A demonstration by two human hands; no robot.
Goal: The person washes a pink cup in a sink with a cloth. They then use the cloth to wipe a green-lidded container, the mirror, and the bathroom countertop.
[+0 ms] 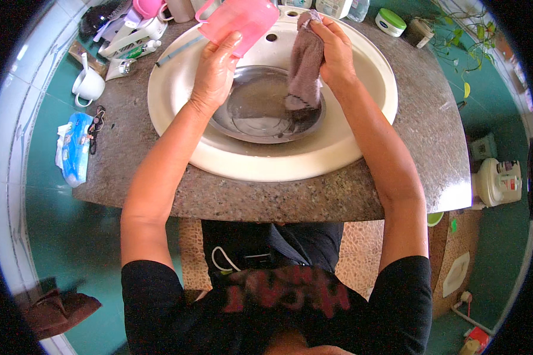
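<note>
My left hand [217, 70] grips a pink plastic mug [247, 22] at the far left of the sink, the mug partly cut off by the top edge. The fingers of my right hand [337, 54] are closed on the upper end of a greyish-brown washcloth [305, 68]. The cloth hangs bunched and looks damp, its lower end over a round metal basin [234, 131]. Shallow water lies in this basin, which stands inside the cream oval sink [260, 167]. Whether the cloth's tip touches the water, I cannot tell.
On the left of the granite counter [127, 160] are a white cup [90, 86], a blue tissue pack [76, 149], dark hair ties [96, 125] and a tube [119, 69]. A green-lidded jar [391, 21] and a trailing plant [456, 36] are at the far right.
</note>
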